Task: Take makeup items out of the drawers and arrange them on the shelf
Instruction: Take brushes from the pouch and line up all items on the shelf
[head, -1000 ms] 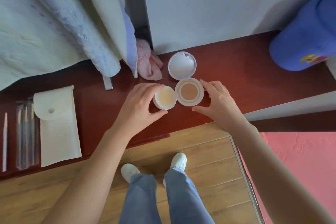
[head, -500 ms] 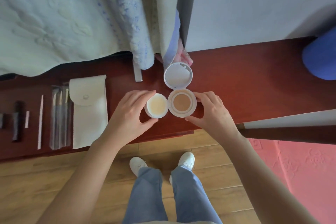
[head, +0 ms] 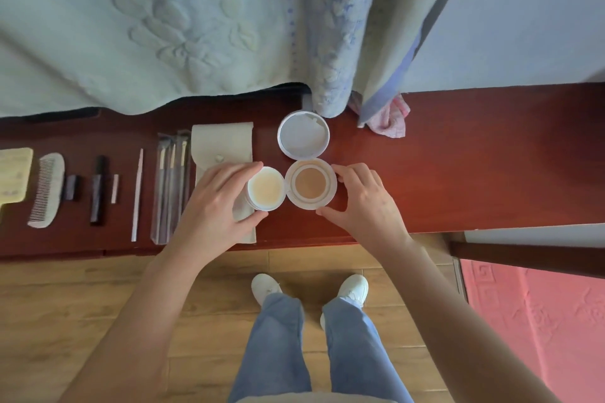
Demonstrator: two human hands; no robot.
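Observation:
An open white cushion compact (head: 311, 184) lies on the dark red wooden shelf (head: 458, 157), its mirrored lid (head: 303, 136) flipped back and tan foundation showing. My right hand (head: 363, 203) holds the compact's base between thumb and fingers. Beside it on the left, my left hand (head: 216, 203) grips a round cream puff (head: 265, 188), which partly overlaps a cream pouch (head: 222, 144).
To the left on the shelf lie bagged brushes (head: 170, 180), a thin white stick (head: 137, 193), a dark mascara tube (head: 97, 190), a white comb (head: 45, 190) and a yellowish card (head: 13, 173). A pale bedspread (head: 147, 26) hangs behind, with pink cloth (head: 389, 118).
Both hands have slid the compact and puff leftward along the shelf toward the pouch; the view has shifted left too, revealing the comb and other items.

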